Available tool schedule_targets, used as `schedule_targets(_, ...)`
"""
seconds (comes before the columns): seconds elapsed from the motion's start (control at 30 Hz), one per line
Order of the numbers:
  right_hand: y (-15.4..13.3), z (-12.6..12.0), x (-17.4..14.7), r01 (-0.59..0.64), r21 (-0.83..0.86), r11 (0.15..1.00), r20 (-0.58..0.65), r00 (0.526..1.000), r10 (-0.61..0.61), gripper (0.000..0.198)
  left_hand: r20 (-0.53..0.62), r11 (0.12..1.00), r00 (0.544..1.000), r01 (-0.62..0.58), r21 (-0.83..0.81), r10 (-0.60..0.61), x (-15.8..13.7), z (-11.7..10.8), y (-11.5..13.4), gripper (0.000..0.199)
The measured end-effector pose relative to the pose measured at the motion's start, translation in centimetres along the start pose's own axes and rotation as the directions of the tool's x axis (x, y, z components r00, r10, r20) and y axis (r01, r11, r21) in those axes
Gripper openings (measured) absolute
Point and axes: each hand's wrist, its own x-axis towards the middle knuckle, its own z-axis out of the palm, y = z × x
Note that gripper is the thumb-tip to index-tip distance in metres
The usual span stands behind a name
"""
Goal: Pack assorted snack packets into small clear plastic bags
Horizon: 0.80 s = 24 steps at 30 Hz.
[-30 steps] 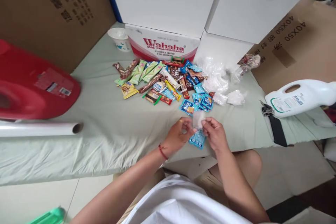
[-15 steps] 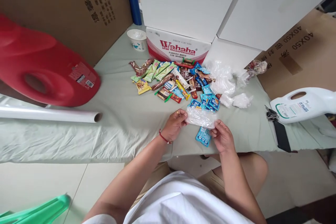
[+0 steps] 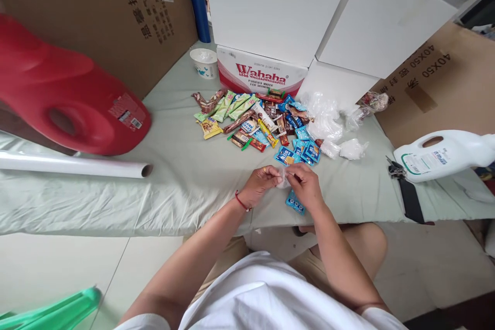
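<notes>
Between my two hands is a piece of clear plastic wrap (image 3: 283, 177), now bunched small. My left hand (image 3: 264, 181) pinches its left side, and my right hand (image 3: 304, 184) grips the other side, the two hands nearly touching. Just below them a blue snack packet (image 3: 295, 202) lies on the green cloth. Above my hands sit several blue snack packets (image 3: 298, 151). Behind those spreads a pile of wrapped snack bars (image 3: 247, 118) in green, brown, red and yellow. To its right lies a heap of crumpled clear plastic (image 3: 323, 117).
A red jug (image 3: 96, 108) and a white cardboard roll (image 3: 73, 165) lie at left. At the back stand a paper cup (image 3: 204, 64), a blue cylinder (image 3: 199, 10) and a Wahaha box (image 3: 261, 73). A white bottle (image 3: 441, 155), keys and a black phone (image 3: 411, 201) are at right.
My right hand has moved left toward my left hand. The plastic wrap, stretched out flat between them before, is now gathered up. The view has shifted slightly.
</notes>
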Motion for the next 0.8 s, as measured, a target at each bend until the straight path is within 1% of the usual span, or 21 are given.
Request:
schedule_targets(0.03, -0.1, 0.2, 0.3, 0.02, -0.006, 1.0, 0.019, 1.0, -0.02, 0.018, -0.011, 1.0, 1.0, 0.0, -0.017, -0.001, 0.0, 0.0, 0.0, 0.042)
schedule_targets(0.07, -0.1, 0.3, 0.3, 0.029, -0.011, 1.0, 0.003, 1.0, -0.029, 0.018, -0.034, 0.999, 0.999, 0.003, -0.037, -0.004, 0.0, -0.1, 0.1, 0.042)
schedule_targets(0.2, 0.3, -0.2, -0.6, 0.005, -0.044, 0.999, -0.168, 0.986, -0.013, 0.019, -0.131, 0.993, 0.991, 0.011, -0.119, -0.027, 0.2, -0.2, 0.5, 0.043)
schedule_targets(0.27, 0.6, -0.5, -1.2, -0.01, -0.042, 0.999, -0.235, 0.972, 0.0, 0.019, -0.132, 0.99, 0.991, 0.008, -0.138, -0.026, 0.2, -0.2, 0.7, 0.044)
schedule_targets(0.3, 0.8, -0.6, -1.3, -0.02, -0.027, 0.999, -0.249, 0.969, 0.012, 0.018, -0.119, 0.99, 0.993, 0.005, -0.141, -0.022, 0.2, -0.1, 0.8, 0.043)
schedule_targets(0.33, 0.9, -0.7, -1.3, -0.03, -0.005, 1.0, -0.242, 0.97, 0.028, 0.022, -0.103, 0.99, 0.995, 0.002, -0.139, -0.017, 0.2, 0.1, 0.8, 0.043)
schedule_targets(0.37, 1.1, -0.7, -1.2, -0.042, 0.02, 0.999, -0.21, 0.977, 0.045, 0.032, -0.087, 0.991, 0.996, 0.0, -0.134, -0.012, 0.2, 0.2, 0.8, 0.042)
schedule_targets(0.4, 1.2, -0.7, -1.0, -0.05, 0.041, 0.998, -0.153, 0.987, 0.056, 0.043, -0.075, 0.992, 0.997, -0.002, -0.129, -0.008, 0.2, 0.3, 0.8, 0.042)
schedule_targets(0.43, 1.3, -0.7, -0.8, -0.049, 0.054, 0.997, -0.083, 0.995, 0.054, 0.049, -0.07, 0.992, 0.998, -0.004, -0.125, -0.005, 0.2, 0.3, 0.8, 0.042)
schedule_targets(0.47, 1.3, -0.7, -0.6, -0.037, 0.058, 0.998, -0.023, 0.999, 0.038, 0.045, -0.074, 0.992, 0.997, -0.004, -0.124, -0.005, 0.2, 0.4, 0.7, 0.042)
schedule_targets(0.5, 1.3, -0.7, -0.5, -0.013, 0.053, 0.999, 0.009, 1.0, 0.012, 0.035, -0.086, 0.992, 0.996, -0.004, -0.126, -0.007, 0.3, 0.4, 0.7, 0.042)
schedule_targets(0.53, 1.3, -0.7, -0.5, 0.017, 0.037, 0.999, 0.003, 1.0, -0.017, 0.024, -0.106, 0.991, 0.994, -0.003, -0.131, -0.011, 0.3, 0.3, 0.6, 0.042)
schedule_targets(0.57, 1.2, -0.8, -0.7, 0.046, 0.011, 0.999, -0.039, 0.998, -0.046, 0.018, -0.128, 0.991, 0.992, -0.001, -0.137, -0.017, 0.4, 0.2, 0.6, 0.043)
schedule_targets(0.63, 1.1, -0.9, -1.6, 0.086, -0.059, 0.995, -0.174, 0.98, -0.095, 0.018, -0.173, 0.987, 0.985, -0.001, -0.16, -0.027, 0.5, -0.1, 0.5, 0.043)
schedule_targets(0.67, 1.1, -0.8, -2.4, 0.101, -0.098, 0.99, -0.229, 0.966, -0.121, 0.019, -0.19, 0.984, 0.981, -0.002, -0.176, -0.031, 0.5, -0.2, 0.5, 0.044)
schedule_targets(0.7, 1.1, -0.6, -3.2, 0.118, -0.139, 0.983, -0.258, 0.954, -0.151, 0.021, -0.201, 0.981, 0.979, -0.002, -0.193, -0.037, 0.6, -0.3, 0.5, 0.044)
schedule_targets(0.73, 1.1, -0.4, -4.2, 0.137, -0.178, 0.974, -0.264, 0.947, -0.182, 0.024, -0.208, 0.977, 0.977, 0.001, -0.212, -0.046, 0.6, -0.4, 0.6, 0.045)
schedule_targets(0.77, 1.2, 0.0, -5.3, 0.158, -0.214, 0.964, -0.242, 0.947, -0.209, 0.027, -0.21, 0.973, 0.976, 0.005, -0.23, -0.055, 0.6, -0.4, 0.6, 0.045)
schedule_targets(0.8, 1.2, 0.5, -6.3, 0.179, -0.24, 0.954, -0.195, 0.954, -0.228, 0.029, -0.211, 0.969, 0.975, 0.011, -0.248, -0.065, 0.6, -0.4, 0.7, 0.045)
